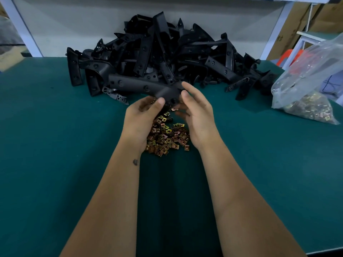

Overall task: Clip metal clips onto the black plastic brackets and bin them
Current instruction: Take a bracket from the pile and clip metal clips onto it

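While both hands, the left (143,117) and the right (196,115), gripped one bracket (141,87) above the clips (168,137), cardboard (289,32) bore print too blurred to read.

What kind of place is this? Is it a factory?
Probably a small factory or workshop bench. A big pile of black plastic brackets sits on a green table, with loose metal clips and a bag of more clips.

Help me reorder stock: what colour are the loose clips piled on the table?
Brassy gold with coppery tints, seen in the head view: clips.
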Motion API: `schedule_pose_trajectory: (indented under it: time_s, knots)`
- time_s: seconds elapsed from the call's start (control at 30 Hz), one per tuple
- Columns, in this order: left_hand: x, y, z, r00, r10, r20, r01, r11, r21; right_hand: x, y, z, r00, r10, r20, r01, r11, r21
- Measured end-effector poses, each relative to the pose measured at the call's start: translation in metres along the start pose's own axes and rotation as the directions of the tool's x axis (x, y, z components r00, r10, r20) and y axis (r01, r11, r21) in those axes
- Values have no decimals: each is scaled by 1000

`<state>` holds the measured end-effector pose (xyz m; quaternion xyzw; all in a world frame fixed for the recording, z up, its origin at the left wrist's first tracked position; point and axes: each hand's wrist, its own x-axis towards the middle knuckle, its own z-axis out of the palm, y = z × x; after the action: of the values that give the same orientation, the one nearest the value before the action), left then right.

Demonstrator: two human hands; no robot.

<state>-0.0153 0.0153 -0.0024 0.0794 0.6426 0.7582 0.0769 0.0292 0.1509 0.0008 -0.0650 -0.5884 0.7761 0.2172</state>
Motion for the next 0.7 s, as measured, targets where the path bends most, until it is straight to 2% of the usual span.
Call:
schedule_pose_trajectory:
  time_s: [0.07, 0.13, 0.2, 0.27, 0.33, 0.37, 0.43, 0.57, 0.7]
  knots:
    - [2, 2, -4, 995, -51, -84, 36, 984, -172, -1, 2, -1, 992, -38, -121, 12, 978, -207]
    - [4, 5, -10, 975, -136, -178, 67, 934, -350, 0, 7, -4, 981, -92, -170, -4, 869, -495]
    - [6, 7, -16, 950, -217, -222, 77, 858, -508, 0, 11, -7, 991, -84, -103, -17, 691, -723]
    - [7, 7, -18, 941, -255, -222, 70, 790, -609, -1, 17, -5, 999, -45, 19, 38, 474, -880]
    - [9, 6, -18, 941, -266, -209, 70, 759, -648, -1, 20, -1, 992, -34, 120, 124, 300, -946]
    - [9, 5, -17, 941, -269, -204, 74, 753, -654, -2, 21, 1, 989, -36, 145, 149, 260, -954]
    - [11, 3, -16, 945, -270, -185, 86, 750, -656, -2, 20, 4, 984, -44, 175, 180, 229, -957]
    - [13, 1, -14, 950, -269, -159, 107, 758, -644, -4, 19, 8, 976, -50, 210, 216, 231, -949]
    - [13, 0, -12, 947, -267, -177, 96, 763, -639, -4, 19, 10, 981, -90, 174, 190, 228, -955]
